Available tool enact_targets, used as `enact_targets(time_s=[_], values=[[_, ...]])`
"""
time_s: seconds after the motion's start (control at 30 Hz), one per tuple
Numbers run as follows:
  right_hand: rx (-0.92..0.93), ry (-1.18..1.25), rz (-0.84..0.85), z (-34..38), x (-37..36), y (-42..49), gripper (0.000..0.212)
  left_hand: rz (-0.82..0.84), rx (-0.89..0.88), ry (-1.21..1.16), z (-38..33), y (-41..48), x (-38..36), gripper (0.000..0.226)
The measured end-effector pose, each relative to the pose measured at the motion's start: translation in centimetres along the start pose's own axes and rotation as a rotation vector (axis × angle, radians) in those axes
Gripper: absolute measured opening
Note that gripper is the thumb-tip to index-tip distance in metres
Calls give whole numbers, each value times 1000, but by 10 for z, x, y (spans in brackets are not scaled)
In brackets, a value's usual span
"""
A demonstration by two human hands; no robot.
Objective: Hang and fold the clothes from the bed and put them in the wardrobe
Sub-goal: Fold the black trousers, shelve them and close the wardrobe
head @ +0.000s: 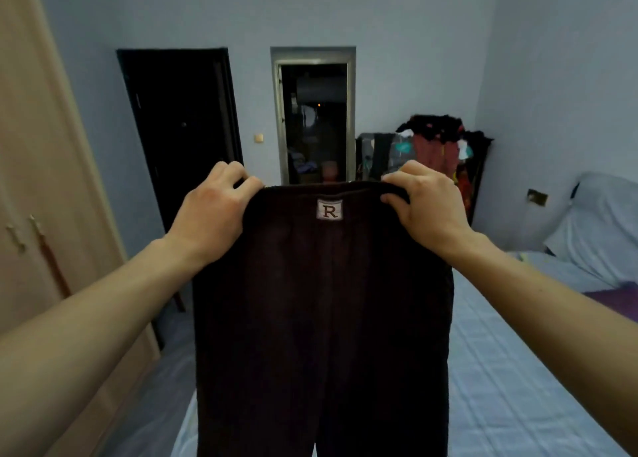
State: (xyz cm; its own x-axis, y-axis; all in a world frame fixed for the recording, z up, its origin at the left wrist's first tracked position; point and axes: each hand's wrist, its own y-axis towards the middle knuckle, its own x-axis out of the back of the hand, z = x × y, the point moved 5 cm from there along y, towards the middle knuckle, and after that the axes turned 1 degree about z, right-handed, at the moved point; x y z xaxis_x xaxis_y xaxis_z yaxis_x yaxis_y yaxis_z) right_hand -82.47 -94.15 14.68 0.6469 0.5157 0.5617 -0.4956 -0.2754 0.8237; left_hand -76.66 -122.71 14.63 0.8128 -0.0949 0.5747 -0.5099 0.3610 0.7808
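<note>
Both arms are out in front, and between them hangs a pair of dark brown ribbed trousers (321, 318), held up by the waistband at about chest height. The left hand (210, 215) grips the waistband's left corner, its fingers (238, 177) curled over the top edge and pinching the cloth. The right hand (428, 208) takes the opposite corner, fingers (400, 180) hooked over the band with the thumb pressed against the near face. The waistband is pulled flat between the two grips, and a small white square label with a letter R (330, 209) sits at its centre, facing the camera. The legs drop straight down and run out of the bottom of the frame, hanging over the near end of the bed with the pale blue quilted cover (500, 370). A pale pillow (600, 228) leans against the wall at the right, with a purple cloth (618, 301) just in front of it. On the left stands the tall beige wooden wardrobe (41, 215); its doors look shut, so its contents are hidden. Ahead are a black door (183, 128) and an open doorway (314, 121) into a dim room. Beside that, a dark clothes stand (431, 145) is heaped with red, black and patterned garments.
</note>
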Motion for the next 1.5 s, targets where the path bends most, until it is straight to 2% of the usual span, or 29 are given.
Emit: enact_targets(time_s=[0.4, 0.47, 0.57, 0.73, 0.8, 0.87, 0.93, 0.97, 1.13, 1.23, 1.33, 1.43, 1.5], values=[[-158, -15, 278, -122, -357, -87, 23, 298, 84, -43, 56, -106, -367, 29], [-195, -63, 265, -141, -402, -104, 22, 333, 121, 58, 57, -121, -420, 37], [-316, -94, 217, -162, -457, -143, 39, 402, 267, 68, 39, -157, -489, 46], [-407, 4, 537, -164, -544, -280, 53, 586, 257, -124, -40, -286, -579, 45], [-412, -9, 710, -160, -569, -345, 59, 772, 283, -172, -63, -344, -608, 51], [-440, -45, 961, -156, -593, -412, 66, 1017, 334, -189, -76, -399, -636, 60], [-470, -84, 1129, -155, -609, -472, 72, 1182, 381, -206, -85, -447, -657, 66], [-462, -113, 1147, -154, -613, -495, 74, 1206, 398, -210, -90, -466, -664, 69], [-379, -206, 1003, -156, -627, -539, 72, 1053, 421, -164, -101, -508, -682, 74], [-375, -209, 1043, -157, -627, -538, 71, 1095, 456, -190, -105, -503, -680, 67], [-443, -151, 1108, -143, -608, -542, 69, 1186, 545, -252, -122, -507, -650, 63], [-470, -68, 1181, -107, -558, -566, 74, 1279, 522, -302, -147, -527, -597, 62], [-441, -56, 1226, -77, -515, -593, 81, 1328, 482, -285, -158, -547, -556, 70]])
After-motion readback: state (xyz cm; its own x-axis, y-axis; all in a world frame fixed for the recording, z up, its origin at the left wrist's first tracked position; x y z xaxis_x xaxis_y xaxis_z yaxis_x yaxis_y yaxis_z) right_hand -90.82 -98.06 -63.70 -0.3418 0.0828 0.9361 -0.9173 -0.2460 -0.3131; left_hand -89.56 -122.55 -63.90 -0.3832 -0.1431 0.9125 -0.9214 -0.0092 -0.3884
